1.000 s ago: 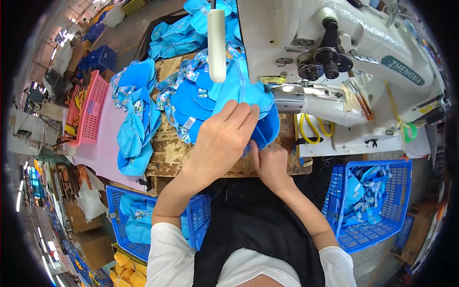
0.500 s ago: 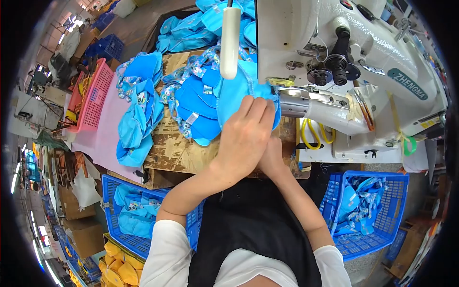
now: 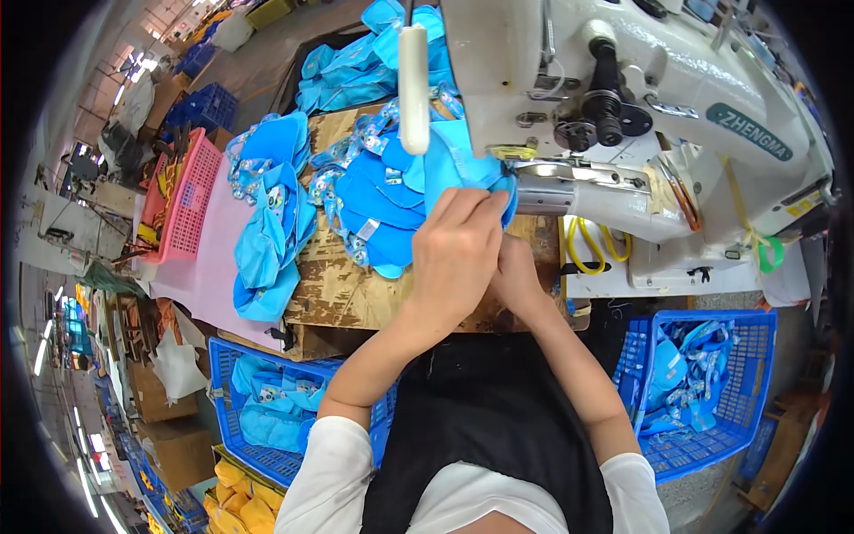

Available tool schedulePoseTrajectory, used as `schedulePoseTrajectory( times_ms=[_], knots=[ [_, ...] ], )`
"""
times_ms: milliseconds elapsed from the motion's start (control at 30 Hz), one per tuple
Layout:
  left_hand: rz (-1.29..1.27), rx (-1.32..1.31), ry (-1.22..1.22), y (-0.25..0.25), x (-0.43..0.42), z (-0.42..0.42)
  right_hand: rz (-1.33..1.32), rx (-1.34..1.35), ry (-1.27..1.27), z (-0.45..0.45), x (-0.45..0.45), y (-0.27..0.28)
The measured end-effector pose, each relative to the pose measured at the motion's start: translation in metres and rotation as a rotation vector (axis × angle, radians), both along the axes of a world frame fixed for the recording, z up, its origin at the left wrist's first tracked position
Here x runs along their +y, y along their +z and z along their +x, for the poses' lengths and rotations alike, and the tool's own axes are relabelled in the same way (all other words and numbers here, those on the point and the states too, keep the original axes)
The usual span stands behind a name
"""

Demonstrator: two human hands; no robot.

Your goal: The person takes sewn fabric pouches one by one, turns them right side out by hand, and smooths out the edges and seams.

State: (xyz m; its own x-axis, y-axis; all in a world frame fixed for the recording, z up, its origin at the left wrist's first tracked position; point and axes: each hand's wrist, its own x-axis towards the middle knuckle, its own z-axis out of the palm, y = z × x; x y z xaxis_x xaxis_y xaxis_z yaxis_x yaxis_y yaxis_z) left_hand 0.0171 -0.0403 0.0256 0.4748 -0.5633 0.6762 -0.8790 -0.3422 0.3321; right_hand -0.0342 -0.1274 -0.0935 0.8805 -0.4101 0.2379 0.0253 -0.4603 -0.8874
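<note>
A light-blue cloth cap [image 3: 454,165] lies at the end of the sewing machine's narrow arm [image 3: 544,194], its darker blue edge turned toward me. My left hand [image 3: 455,254] is closed, with bent fingers gripping the cap's near edge just beside the machine arm. Close against it, my right hand [image 3: 516,271] is curled at the same edge; its fingertips are largely hidden behind the left hand. More blue caps with patterned bands [image 3: 369,200] lie piled on the worn wooden board [image 3: 342,298], left of the held one.
The white sewing machine [image 3: 658,80] stands at right, with yellow-handled scissors [image 3: 583,249] below its arm. A white rod [image 3: 414,89] hangs in front. Another cap stack [image 3: 267,240] and a pink basket [image 3: 191,200] are left. Blue crates [image 3: 253,445] [image 3: 712,445] flank me.
The whole view has shifted slightly, with the machine lower and tilted a little differently. Both hands stay at the cap's edge; the left fingers sit slightly lower on it.
</note>
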Motion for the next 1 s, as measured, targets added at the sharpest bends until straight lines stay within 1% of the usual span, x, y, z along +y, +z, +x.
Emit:
schedulePoseTrajectory(
  times_ms=[67, 267, 400, 600, 767, 900, 1000],
  knots=[
    [-0.049, 0.097, 0.002, 0.002, 0.004, -0.002, 0.002, 0.01, -0.011, 0.0, 0.0, -0.003],
    [-0.029, 0.084, 0.007, 0.005, -0.002, -0.001, 0.016, -0.041, 0.018, 0.003, 0.001, -0.006],
    [0.017, 0.017, 0.015, 0.005, -0.004, 0.003, 0.113, -0.117, 0.039, 0.005, -0.001, -0.001],
    [-0.078, 0.08, -0.023, -0.005, -0.004, 0.009, 0.13, -0.072, 0.049, 0.001, -0.005, 0.009],
    [-0.031, 0.058, 0.059, 0.002, 0.004, -0.006, 0.371, -0.121, 0.107, 0.004, -0.001, 0.002],
    [-0.103, 0.253, -0.026, 0.002, 0.01, 0.0, 0.569, -0.161, 0.128, 0.006, 0.001, -0.003],
    [-0.077, 0.236, -0.05, 0.004, 0.01, 0.002, 0.536, -0.169, 0.136, 0.006, 0.003, -0.002]
  ],
)
